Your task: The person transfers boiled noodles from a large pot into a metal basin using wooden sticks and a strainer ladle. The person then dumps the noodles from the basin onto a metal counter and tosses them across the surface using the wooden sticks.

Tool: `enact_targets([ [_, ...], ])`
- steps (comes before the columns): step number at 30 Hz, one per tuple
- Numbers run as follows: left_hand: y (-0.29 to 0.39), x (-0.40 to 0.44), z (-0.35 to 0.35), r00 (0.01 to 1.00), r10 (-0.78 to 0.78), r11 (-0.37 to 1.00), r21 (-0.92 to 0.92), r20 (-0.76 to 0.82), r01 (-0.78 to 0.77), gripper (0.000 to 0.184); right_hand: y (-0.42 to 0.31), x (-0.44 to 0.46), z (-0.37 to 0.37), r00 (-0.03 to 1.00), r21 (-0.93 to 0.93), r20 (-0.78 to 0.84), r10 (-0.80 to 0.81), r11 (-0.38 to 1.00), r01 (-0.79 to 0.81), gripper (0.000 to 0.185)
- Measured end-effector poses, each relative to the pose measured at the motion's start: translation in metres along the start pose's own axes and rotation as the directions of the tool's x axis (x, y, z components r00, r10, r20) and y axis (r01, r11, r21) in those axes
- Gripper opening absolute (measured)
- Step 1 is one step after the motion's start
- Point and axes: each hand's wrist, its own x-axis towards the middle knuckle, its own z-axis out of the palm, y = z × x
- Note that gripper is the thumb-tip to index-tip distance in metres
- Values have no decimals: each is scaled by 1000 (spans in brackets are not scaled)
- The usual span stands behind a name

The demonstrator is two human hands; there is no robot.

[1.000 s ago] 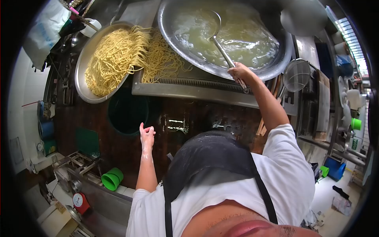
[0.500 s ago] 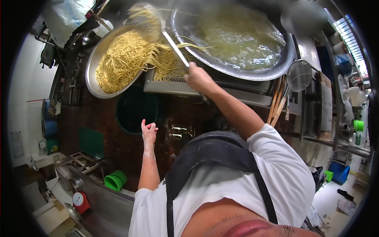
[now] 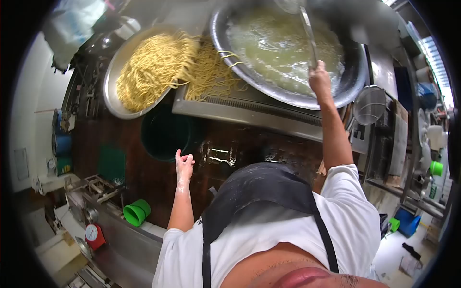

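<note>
The metal handle of a long ladle [image 3: 309, 36] is grasped in the right hand [image 3: 320, 79], with the fingers wrapped round its lower end and the knuckles turned upward. The right arm is stretched forward from the white sleeve [image 3: 343, 180], almost straight, and the hand is held above the near right part of a wide metal pan [image 3: 263, 88]. The ladle is pointed away from the body, its shaft slanted slightly left over the cloudy, bubbling liquid [image 3: 288, 48]; its head is blurred at the top edge of the view.

The left arm is bent and carried low beside the black apron [image 3: 259, 197]. The left hand [image 3: 184, 165] is left free of any load, its index finger extended forward and the other fingers loosely curled, near the dark green bucket [image 3: 161, 132]. White residue is seen on the wrist.

Yellow noodles [image 3: 153, 67] are heaped in an oval metal basin [image 3: 109, 86] left of the pan. More strands are spread on the steel counter [image 3: 269, 117] between the two, and a few are draped over the pan's rim.
</note>
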Motion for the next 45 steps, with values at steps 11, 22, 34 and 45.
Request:
enact_targets([
  [11,29,3,46,999,-33,992,118,0,33,75,245,121,-44,893,-483,184,410,829,-282,33],
  [22,22,8,52,996,-16,993,115,86,6,76,239,-16,-22,719,-84,674,171,984,-155,3],
  [34,-2,23,4,977,105,985,114,185,-127,73,74,-140,26,445,404,896,4,412,-817,8],
  [45,-26,13,-45,986,116,993,-4,118,-116,71,-87,-160,24,659,639,740,-134,446,-626,22],
])
